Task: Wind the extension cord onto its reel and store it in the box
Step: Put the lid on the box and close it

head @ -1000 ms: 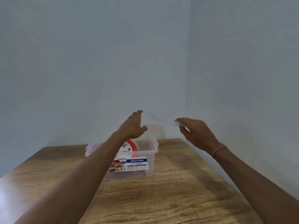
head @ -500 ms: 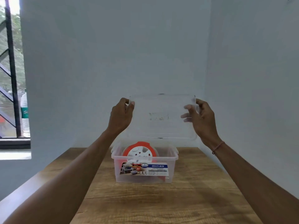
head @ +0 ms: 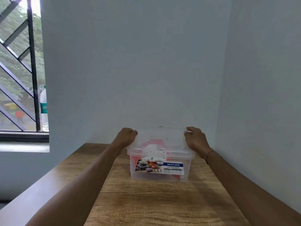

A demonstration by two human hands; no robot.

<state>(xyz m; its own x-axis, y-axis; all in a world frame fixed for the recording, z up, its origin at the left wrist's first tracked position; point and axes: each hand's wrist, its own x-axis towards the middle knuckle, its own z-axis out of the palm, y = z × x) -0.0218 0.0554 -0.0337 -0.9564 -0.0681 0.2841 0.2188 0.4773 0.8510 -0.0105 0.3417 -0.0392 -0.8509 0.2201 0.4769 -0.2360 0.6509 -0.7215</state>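
The clear lid (head: 160, 139) is held over the transparent box (head: 160, 167), its long axis running left to right, and each short end is gripped by 1 hand. The left hand (head: 127, 137) is curled round the left end, fingers bunched together over the edge; the right hand (head: 195, 140) is curled round the right end in the same manner. The lid's near edge appears to lie on or just above the box rim, while its far edge looks slightly raised; whether it is seated cannot be told. The coming move is judged to turn on this: the rim lies directly beneath the fingers, so a straight downward press at both ends should close it, with neither hand nearer than the other.

The reel (head: 154, 146) is seen only as a red and white shape through the lid and the box wall, standing inside the box on the wooden table (head: 154, 203). The cord itself cannot be made out. The fingertips are hidden beyond the lid's ends, and the latches are too blurred to judge.
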